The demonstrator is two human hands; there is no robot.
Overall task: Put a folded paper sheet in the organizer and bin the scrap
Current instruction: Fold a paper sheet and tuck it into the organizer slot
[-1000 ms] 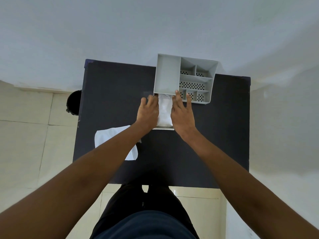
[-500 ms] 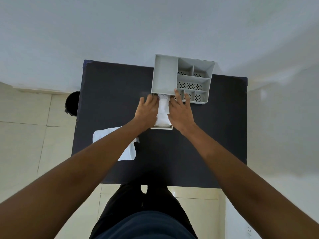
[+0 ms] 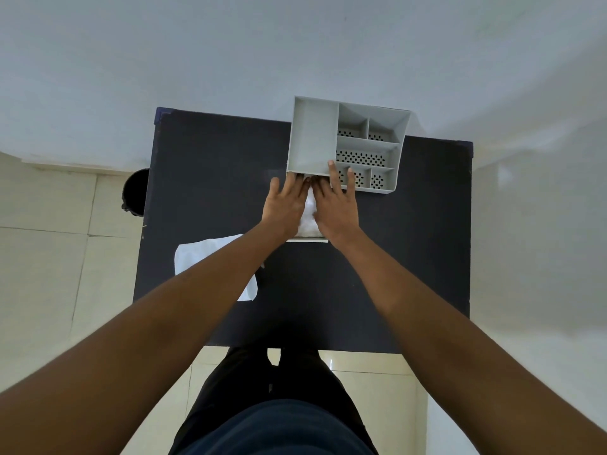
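Note:
A grey organizer (image 3: 312, 136) with several compartments stands at the far edge of the black table (image 3: 213, 165). A shallow drawer (image 3: 307, 239) juts out of its front, and a folded white paper sheet (image 3: 308, 218) lies in it. My left hand (image 3: 285, 205) and my right hand (image 3: 335, 208) lie flat on the sheet, side by side, with the fingers stretched out. The fingertips reach the organizer's front wall, and two right fingers rest over its front compartments. A white paper scrap (image 3: 193, 254) lies on the table's left side, partly hidden by my left forearm.
A round black bin (image 3: 134, 192) stands on the tiled floor just past the table's left edge. A white wall rises behind the table. My legs are at the near edge.
Both hands have slid forward toward the organizer and closer together, so they cover more of the folded sheet. The scrap has not moved.

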